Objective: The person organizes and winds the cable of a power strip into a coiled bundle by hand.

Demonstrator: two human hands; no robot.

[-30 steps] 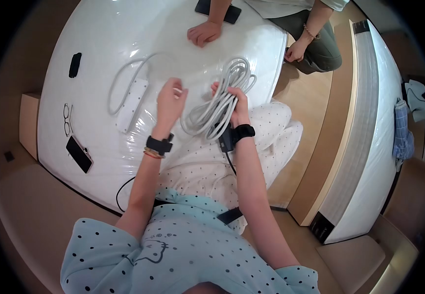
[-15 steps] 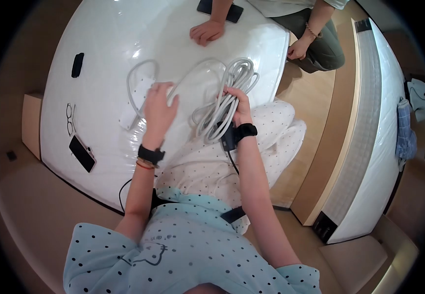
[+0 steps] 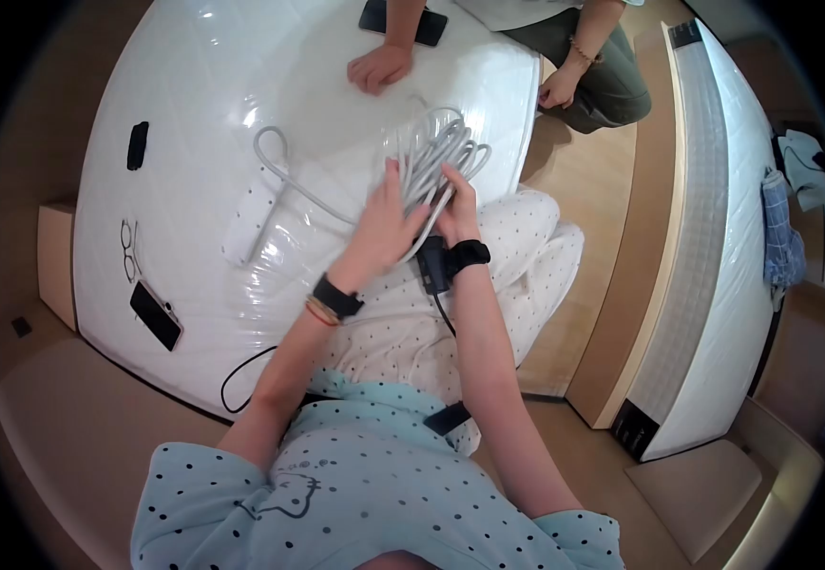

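A coiled light-grey cable [image 3: 441, 152] stands in several loops above my lap. My right hand [image 3: 457, 204] is closed around the lower right part of the coil. On the coil's left side, my left hand [image 3: 381, 228] is slightly blurred, its fingers and thumb closing on the cable. One length runs left from it and curls into a loop beside a white power strip [image 3: 253, 226], which lies on the plastic-covered mattress. A black device [image 3: 432, 266] with a thin black lead sits by my right wrist.
On the mattress [image 3: 194, 85] lie a phone [image 3: 156, 315], glasses [image 3: 129, 252] and a small black item [image 3: 137, 145]. Across from me, another person's hand [image 3: 379, 68] rests near a dark phone [image 3: 429, 28]. A second wrapped mattress [image 3: 707, 285] stands to the right.
My left hand has moved right, from above the power strip to the coil, bringing the cable length along. My right hand keeps holding the coil. The view has shifted slightly.
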